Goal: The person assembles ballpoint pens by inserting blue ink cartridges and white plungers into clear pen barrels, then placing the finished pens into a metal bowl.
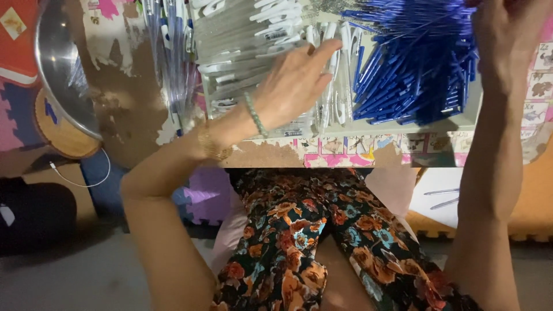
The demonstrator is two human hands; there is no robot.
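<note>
My left hand [294,80] rests palm down on a heap of white pen barrels and caps [247,40], fingers stretched toward the right. Beads and a gold bracelet circle that wrist. My right hand [507,31] is raised at the top right, over a pile of blue pen parts [415,63]; its fingers run out of the frame, so I cannot tell what it grips. Both piles lie in a shallow white tray [403,126] on a worn low table [144,109].
A steel bowl [57,63] stands at the left edge of the table above a round wooden stool [63,135]. A white cable [86,181] hangs below. Clear plastic sleeves [173,57] lie left of the tray. My flower-patterned legs [322,242] are under the table edge.
</note>
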